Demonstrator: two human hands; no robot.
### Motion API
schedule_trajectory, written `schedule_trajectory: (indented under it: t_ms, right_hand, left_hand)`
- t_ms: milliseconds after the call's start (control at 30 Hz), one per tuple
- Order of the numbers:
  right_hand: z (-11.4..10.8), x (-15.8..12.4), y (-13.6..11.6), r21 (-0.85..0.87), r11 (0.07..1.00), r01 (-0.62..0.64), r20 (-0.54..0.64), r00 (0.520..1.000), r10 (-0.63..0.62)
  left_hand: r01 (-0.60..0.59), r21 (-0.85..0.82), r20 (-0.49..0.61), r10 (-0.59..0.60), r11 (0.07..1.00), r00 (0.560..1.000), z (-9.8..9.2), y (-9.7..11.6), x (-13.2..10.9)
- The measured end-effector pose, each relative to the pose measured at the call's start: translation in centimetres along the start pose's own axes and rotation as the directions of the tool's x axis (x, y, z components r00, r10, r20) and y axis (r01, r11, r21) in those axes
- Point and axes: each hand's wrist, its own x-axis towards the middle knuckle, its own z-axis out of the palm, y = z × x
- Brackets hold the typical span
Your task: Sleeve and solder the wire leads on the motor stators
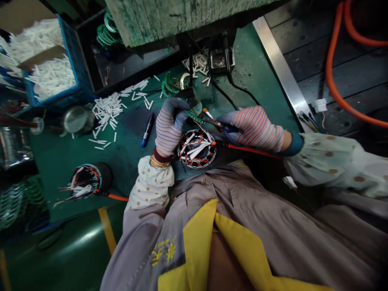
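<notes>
- Yellow embroidery (163, 251) on the grey smock (242, 218) is too small to read; the blue-tipped marker pen (147, 129) lies at the wound stator's 10 o'clock and shows no legible print.
- Left hand (169, 125), in a striped glove, pinches a green strip (194, 115) in closed fingers.
- Right hand (251, 129), also gloved, closes around small pliers (212, 122), their tips at the strip.
- Wound stator (197, 148) lies just below both hands, bristling with white sleeves and orange wire.
- Loose white sleeves (106, 113) lie at its 10 o'clock, a second stator (88, 180) at 9 o'clock, and a blue crate (57, 68) farther out at 10 o'clock.

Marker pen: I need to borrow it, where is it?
In the head view, the marker pen lies on the green bench, just left of the left hand, right of the white pieces.
</notes>
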Motion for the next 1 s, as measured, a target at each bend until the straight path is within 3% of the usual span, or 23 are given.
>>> schedule_trajectory:
  t_ms: [200,333,400,500,567,633,700,767,867,1000]
  right_hand:
    - [-0.8,-0.3,-1.5,0.023,0.997,-0.068,-0.021,0.997,0.068]
    - [-0.6,0.1,-1.0,0.174,0.98,-0.095,0.023,0.995,0.093]
    - [-0.8,0.1,-0.1,0.198,0.972,-0.129,0.002,0.991,0.131]
    - [-1.5,-1.3,0.1,0.11,0.98,-0.169,-0.11,0.977,0.181]
    - [-1.5,-3.2,-1.6,0.07,0.993,-0.1,-0.154,0.982,0.11]
    - [-0.6,-5.0,-4.4,0.075,0.971,0.225,-0.088,0.972,-0.218]
    - [0.9,-5.7,-7.5,0.101,0.927,0.362,-0.03,0.932,-0.361]
    - [2.4,-5.1,-9.6,0.069,0.95,0.304,0.042,0.951,-0.307]
    - [3.7,-3.7,-10.3,-0.016,0.977,0.212,0.114,0.971,-0.209]
    - [4.9,-3.8,-9.0,-0.061,0.96,0.274,0.012,0.962,-0.274]
  left_hand:
    - [0.007,0.035,0.009,-0.007,0.999,1.0,0.1,0.3,0.0]
    - [-0.034,0.029,0.046,0.033,0.999,0.998,0.4,0.8,0.2]
    - [-0.091,0.063,0.041,0.088,0.994,0.995,-0.2,-0.1,0.3]
    - [-0.095,0.133,-0.065,0.104,0.987,0.992,-2.7,-3.8,-0.6]
    - [0.048,0.204,-0.148,-0.017,0.978,0.989,-4.7,-6.9,-2.1]
    - [0.286,0.339,-0.189,-0.233,0.896,0.954,-6.2,-9.2,-4.1]
    - [0.375,0.407,-0.2,-0.319,0.833,0.926,-6.7,-9.7,-6.0]
    - [0.322,0.405,-0.181,-0.27,0.856,0.946,-6.7,-8.2,-7.7]
    - [0.197,0.321,-0.093,-0.177,0.926,0.98,-6.5,-3.1,-10.4]
    - [0.246,0.207,0.136,-0.277,0.947,0.951,-7.4,2.9,-14.1]
